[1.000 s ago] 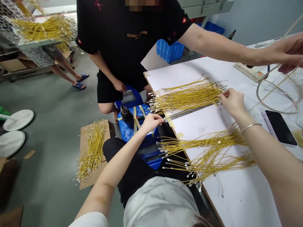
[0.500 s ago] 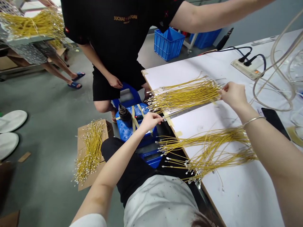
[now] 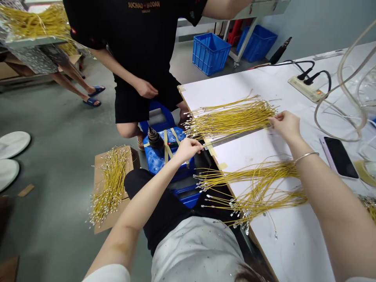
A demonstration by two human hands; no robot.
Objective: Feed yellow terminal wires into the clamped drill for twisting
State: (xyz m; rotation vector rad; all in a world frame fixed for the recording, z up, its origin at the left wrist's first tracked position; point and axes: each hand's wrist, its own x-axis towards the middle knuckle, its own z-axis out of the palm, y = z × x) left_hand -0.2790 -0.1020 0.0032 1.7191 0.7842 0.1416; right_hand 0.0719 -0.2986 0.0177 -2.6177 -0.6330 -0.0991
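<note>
My left hand [image 3: 188, 150] is closed in a pinch on one end of a single yellow wire [image 3: 223, 138] at the table's edge. At the wire's other end, the fingers of my right hand [image 3: 284, 122] are also pinched. The wire runs nearly straight between them, along a grey strip [image 3: 243, 136] on the table. Just beyond lies a row of yellow wires [image 3: 235, 117] with silvery terminals at their ends. A looser, crossing bunch of yellow wires [image 3: 264, 180] is on the near side, its ends overhanging the edge.
A power strip [image 3: 307, 89], clear tubing and a phone [image 3: 340, 156] are on the white table's right. A blue stool [image 3: 155, 156] holds a dark tool. More wires [image 3: 110, 184] lie on cardboard at left. A person in black [image 3: 132, 47] stands opposite; blue crates [image 3: 210, 53] sit behind.
My right hand has shifted slightly left, and the phone shows more fully. The other person's raised arm has drawn back, and their lower hand has risen a little.
</note>
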